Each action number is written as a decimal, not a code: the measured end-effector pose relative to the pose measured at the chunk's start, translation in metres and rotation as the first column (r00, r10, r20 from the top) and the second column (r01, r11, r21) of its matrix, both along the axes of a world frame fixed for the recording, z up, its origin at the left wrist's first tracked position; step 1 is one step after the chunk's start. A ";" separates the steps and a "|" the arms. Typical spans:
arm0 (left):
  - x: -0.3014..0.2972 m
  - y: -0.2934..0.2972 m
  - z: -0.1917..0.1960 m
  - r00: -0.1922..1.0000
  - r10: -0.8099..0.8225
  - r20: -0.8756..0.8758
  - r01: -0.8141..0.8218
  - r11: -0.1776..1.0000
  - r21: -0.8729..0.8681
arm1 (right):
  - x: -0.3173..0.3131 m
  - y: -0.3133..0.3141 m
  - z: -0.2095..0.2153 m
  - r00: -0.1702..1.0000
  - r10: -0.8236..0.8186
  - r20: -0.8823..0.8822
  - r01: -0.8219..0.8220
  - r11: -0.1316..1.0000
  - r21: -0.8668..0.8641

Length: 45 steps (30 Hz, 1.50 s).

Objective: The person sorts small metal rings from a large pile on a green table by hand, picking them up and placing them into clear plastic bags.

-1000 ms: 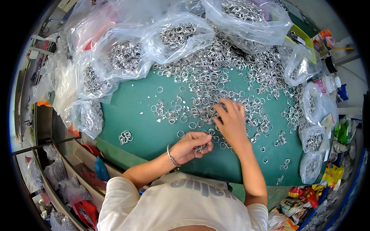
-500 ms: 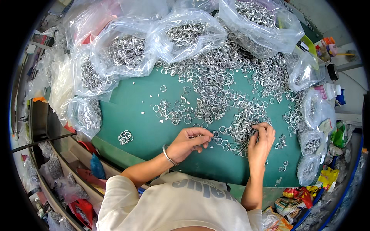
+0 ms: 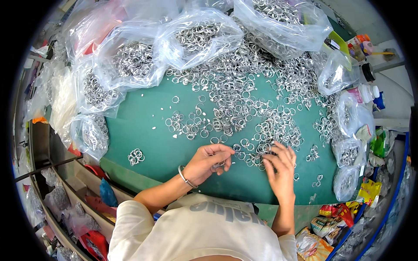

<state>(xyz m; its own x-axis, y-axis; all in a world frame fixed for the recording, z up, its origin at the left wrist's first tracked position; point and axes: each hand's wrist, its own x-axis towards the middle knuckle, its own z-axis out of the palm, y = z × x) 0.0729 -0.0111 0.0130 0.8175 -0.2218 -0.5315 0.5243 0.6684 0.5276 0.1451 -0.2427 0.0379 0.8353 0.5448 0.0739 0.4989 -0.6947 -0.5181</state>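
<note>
**Green desk strewn with silver rings**

The green desk carries clear plastic bags of rings along its far and side edges. A broad heap of loose silver rings spreads from the far bags toward the near edge. The right hand touches the heap's near part, fingers bent; whether it grips a ring, I cannot tell. The left hand curls around a few rings, fingertips just beside loose ones. A bangle circles the left wrist.

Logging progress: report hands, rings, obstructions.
Left hand curled around silvery rings. Right hand, fingers parted, at the loose ring pile. Clear plastic bags beyond the pile, blocking neither hand.
</note>
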 end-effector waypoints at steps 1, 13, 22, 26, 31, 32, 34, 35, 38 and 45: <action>0.001 0.000 0.001 1.000 -0.016 -0.007 0.016 0.999 -0.033 | 0.003 -0.004 0.000 0.999 -0.032 0.001 0.032 0.999 0.027; 0.002 -0.017 0.012 0.993 0.114 -0.030 -0.115 0.993 -0.027 | 0.012 -0.001 -0.007 0.952 -0.288 0.099 0.280 0.956 0.088; -0.002 -0.019 0.013 0.995 -0.066 -0.079 0.056 0.991 -0.119 | 0.005 -0.008 -0.023 0.962 -0.235 0.137 0.235 0.972 0.020; -0.009 -0.020 0.008 0.997 -0.064 -0.041 0.059 0.992 -0.114 | 0.011 -0.015 -0.022 0.963 -0.239 0.127 0.226 0.968 0.110; -0.012 -0.021 0.004 0.996 -0.072 -0.045 0.067 0.991 -0.113 | 0.014 -0.026 -0.023 0.939 -0.333 -0.083 0.339 0.869 0.360; -0.012 -0.022 0.005 0.997 -0.075 -0.035 0.070 0.991 -0.114 | 0.011 -0.026 -0.023 0.930 -0.325 -0.170 0.367 0.837 0.407; -0.012 -0.024 0.007 0.997 -0.078 -0.018 0.075 0.991 -0.114 | 0.011 -0.026 -0.027 0.929 -0.360 -0.089 0.364 0.838 0.407; -0.013 -0.025 0.007 0.997 -0.078 -0.019 0.076 0.991 -0.107 | 0.010 -0.027 -0.030 0.906 -0.408 -0.117 0.421 0.827 0.373; -0.013 -0.027 0.007 0.997 -0.072 -0.017 0.070 0.993 -0.094 | 0.009 -0.028 -0.034 0.862 -0.493 -0.117 0.497 0.778 0.383; -0.017 -0.028 0.003 0.997 -0.065 -0.036 0.061 0.994 -0.090 | 0.007 -0.036 -0.035 0.791 -0.372 -0.486 0.608 0.565 0.558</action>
